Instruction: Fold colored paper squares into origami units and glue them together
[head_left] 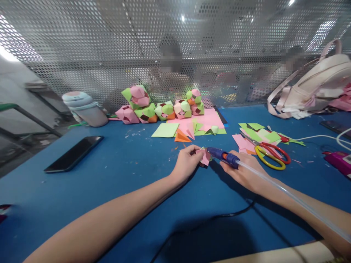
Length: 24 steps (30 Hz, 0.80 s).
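Pinched in my left hand is a small folded paper piece, pink with some green showing at its top edge. My right hand is closed around a blue hot glue gun with a long clear glue stick running out of its back. The gun's nozzle points left and is right at the paper piece; whether it touches cannot be made out. Just beyond my hands lie an orange folded paper, a stack of light green squares and pink sheets.
Folded paper balls stand along the perforated metal screen. Scissors rest on paper scraps at right. A phone and a tumbler are at left, a backpack at far right. A black cord crosses the blue table.
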Tool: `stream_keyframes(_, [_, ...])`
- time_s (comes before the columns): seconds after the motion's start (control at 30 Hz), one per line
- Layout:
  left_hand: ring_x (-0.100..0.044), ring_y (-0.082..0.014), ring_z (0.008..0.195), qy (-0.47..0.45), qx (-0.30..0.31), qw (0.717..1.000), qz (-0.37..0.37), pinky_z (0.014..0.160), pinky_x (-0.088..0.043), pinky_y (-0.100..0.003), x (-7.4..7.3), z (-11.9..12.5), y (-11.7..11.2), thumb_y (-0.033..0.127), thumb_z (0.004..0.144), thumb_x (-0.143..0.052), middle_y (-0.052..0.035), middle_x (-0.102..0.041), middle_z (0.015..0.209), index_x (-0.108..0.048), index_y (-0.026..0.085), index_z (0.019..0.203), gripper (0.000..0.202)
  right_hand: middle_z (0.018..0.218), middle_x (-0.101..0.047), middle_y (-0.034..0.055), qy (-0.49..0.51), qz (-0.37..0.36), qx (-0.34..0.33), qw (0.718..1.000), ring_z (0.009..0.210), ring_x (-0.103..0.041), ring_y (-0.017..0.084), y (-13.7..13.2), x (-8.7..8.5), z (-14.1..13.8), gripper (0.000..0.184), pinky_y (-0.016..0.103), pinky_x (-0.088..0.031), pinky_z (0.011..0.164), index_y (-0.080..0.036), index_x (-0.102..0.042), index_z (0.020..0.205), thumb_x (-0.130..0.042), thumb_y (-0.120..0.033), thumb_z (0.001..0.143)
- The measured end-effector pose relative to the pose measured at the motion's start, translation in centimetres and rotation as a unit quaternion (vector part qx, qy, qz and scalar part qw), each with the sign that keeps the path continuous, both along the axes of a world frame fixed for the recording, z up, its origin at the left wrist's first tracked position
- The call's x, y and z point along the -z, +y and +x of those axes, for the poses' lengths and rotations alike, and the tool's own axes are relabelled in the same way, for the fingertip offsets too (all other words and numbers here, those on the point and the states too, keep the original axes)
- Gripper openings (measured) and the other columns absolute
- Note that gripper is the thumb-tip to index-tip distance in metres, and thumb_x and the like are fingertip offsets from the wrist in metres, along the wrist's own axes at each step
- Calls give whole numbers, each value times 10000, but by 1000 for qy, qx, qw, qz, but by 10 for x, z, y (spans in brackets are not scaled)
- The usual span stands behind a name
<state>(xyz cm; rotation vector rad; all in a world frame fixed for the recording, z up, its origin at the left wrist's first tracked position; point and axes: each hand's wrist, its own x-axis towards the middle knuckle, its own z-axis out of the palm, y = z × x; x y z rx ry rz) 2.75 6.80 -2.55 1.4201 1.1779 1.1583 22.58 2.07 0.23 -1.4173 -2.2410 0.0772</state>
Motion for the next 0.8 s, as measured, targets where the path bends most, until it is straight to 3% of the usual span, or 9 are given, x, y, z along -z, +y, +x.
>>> stream_keyframes(0.3, [-582,-133,512,-16,-8,1000,-10,513,-475,-252,0,0,0,264,737,-630,-1,-630,599,-615,155,730,110,677,-645,25,51,-31,27,998,581,-580,167,3,-3,2,203,270,-414,559,-199,-578,752,-527,-374,841])
stream_keyframes(0.47, [-598,-135,523,-58,-3,998,-25,538,-482,-256,-2,-2,-2,233,739,-626,5,-623,589,-612,150,745,85,784,-690,24,108,-68,49,991,679,-620,190,9,-8,6,305,288,-455,596,-204,-660,922,-460,-431,886])
stream_keyframes(0.6, [-596,-128,529,-100,8,993,-55,542,-480,-250,-5,0,-11,236,736,-645,-2,-627,603,-609,139,757,105,618,-643,35,58,-80,102,990,544,-579,184,24,4,9,426,280,-397,498,-176,-667,766,-420,-502,888])
stream_keyframes(0.8, [-594,-126,546,-155,43,980,-116,529,-480,-243,-11,8,-27,266,723,-696,-34,-638,651,-617,116,767,175,809,-699,89,-15,-26,90,995,758,-640,230,39,15,12,420,284,-412,607,-175,-670,898,-389,-487,909])
